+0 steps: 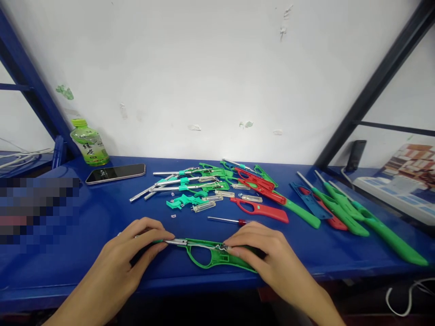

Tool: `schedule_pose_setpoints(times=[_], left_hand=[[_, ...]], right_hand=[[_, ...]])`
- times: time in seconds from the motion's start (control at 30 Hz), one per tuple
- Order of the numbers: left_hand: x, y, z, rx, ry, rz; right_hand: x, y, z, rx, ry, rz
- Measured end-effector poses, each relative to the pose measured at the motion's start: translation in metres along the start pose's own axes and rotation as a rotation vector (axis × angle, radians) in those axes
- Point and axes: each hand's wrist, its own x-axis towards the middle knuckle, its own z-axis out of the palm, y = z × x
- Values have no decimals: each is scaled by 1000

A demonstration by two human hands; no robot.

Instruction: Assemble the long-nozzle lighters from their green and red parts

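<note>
An open green lighter shell half [217, 259] lies at the table's front edge, its hollow side up, with a thin wire along it. My left hand [136, 249] pinches the metal tube [176, 242] at the shell's left end between thumb and fingers. At the shell's right part, my right hand [263, 249] has thumb and fingertips closed at the wire's curled end; what lies between them is too small to name. Just behind my right hand is a screwdriver [224, 220], its handle partly hidden by the fingers.
Behind the hands lie green and red shells [261, 209], metal tubes, teal pieces [185, 200] and clear tanks [205, 206]. Several long green lighters [340, 212] are at right. A phone [115, 173] and green bottle [89, 144] stand back left, near the white wall [217, 81].
</note>
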Motion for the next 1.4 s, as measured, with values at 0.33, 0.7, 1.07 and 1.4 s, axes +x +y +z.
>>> schedule_pose_setpoints(times=[0.33, 0.7, 1.07, 1.4], left_hand=[[-1, -2, 0, 19, -12, 17], [-6, -4, 3, -16, -17, -8], [-4, -2, 2, -10, -4, 14], [-5, -2, 1, -10, -28, 3]], right_hand=[[5, -9, -1, -86, 101, -102], [-1, -16, 8, 11, 166, -108], [0, -18, 7, 70, 209, -159], [2, -24, 8, 72, 204, -253]])
